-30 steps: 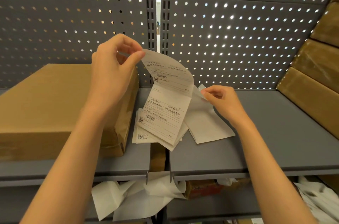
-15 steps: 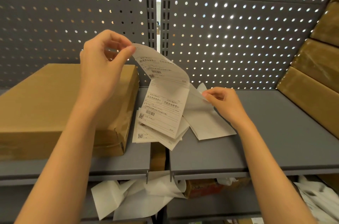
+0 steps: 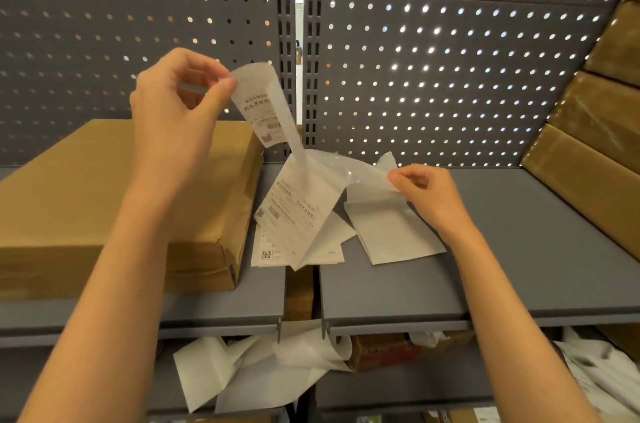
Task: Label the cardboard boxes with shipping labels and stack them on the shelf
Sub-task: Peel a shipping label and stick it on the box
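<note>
Left hand (image 3: 173, 117) pinching top corner of shipping label (image 3: 263, 103), raised above cardboard box (image 3: 104, 200) on grey shelf (image 3: 519, 249). Right hand (image 3: 427, 192) pinching glossy backing sheet (image 3: 346, 173), peeled partly away from label. Printed text, barcode, QR code on label, too blurred to read. More labels (image 3: 298, 235) lying loose on shelf beside box. Stacked boxes (image 3: 595, 131) leaning at right.

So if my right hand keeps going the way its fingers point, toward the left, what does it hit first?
Probably the glossy backing sheet that the right hand already pinches, then the printed labels lying on the shelf. Depth is hard to judge here.
</note>
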A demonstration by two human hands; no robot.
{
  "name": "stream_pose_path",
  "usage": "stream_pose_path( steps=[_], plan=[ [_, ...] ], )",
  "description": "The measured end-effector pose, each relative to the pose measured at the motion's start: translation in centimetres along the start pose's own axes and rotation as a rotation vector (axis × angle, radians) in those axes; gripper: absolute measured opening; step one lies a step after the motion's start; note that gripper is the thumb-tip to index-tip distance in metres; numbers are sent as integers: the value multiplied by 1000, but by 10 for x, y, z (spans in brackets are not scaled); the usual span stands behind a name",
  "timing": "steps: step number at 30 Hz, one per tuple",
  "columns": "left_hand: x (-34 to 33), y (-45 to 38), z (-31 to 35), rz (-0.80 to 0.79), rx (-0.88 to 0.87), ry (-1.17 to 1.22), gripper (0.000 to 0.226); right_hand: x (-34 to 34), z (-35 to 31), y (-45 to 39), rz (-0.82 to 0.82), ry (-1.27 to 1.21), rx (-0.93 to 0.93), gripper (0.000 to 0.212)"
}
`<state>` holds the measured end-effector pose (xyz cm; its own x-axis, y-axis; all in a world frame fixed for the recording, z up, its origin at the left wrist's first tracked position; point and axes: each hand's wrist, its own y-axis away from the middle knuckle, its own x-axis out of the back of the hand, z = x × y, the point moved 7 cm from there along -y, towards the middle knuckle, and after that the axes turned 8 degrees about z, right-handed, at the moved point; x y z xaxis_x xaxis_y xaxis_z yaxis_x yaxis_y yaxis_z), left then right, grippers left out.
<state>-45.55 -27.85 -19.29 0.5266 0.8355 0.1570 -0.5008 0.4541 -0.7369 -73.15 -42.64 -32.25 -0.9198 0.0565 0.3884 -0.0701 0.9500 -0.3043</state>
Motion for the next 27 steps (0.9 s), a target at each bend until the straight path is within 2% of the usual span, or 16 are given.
stream_pose_path(
  steps=[4,11,17,20,22,24,27],
  plan=[
    [7,-2,-1,12,17,3,14,2,-1,0,14,9,7,17],
    [11,-3,-4,-8,77,43,16,3,-14,2,67,-24,52,38],
    [18,-5,-2,-45,110,80,18,14,-31,7,178,13,31,32],
    [22,-8,-4,-79,130,89,16,19,-52,11,286,75,102,30],
    [26,-9,-5,-97,140,103,15,18,-76,20,315,3,152,28],
    [30,-9,-6,-115,144,108,11,10,-108,30,248,-105,213,25],
    [39,-9,-8,-127,143,93,5,-14,-155,51,39,-282,276,22]
  ],
)
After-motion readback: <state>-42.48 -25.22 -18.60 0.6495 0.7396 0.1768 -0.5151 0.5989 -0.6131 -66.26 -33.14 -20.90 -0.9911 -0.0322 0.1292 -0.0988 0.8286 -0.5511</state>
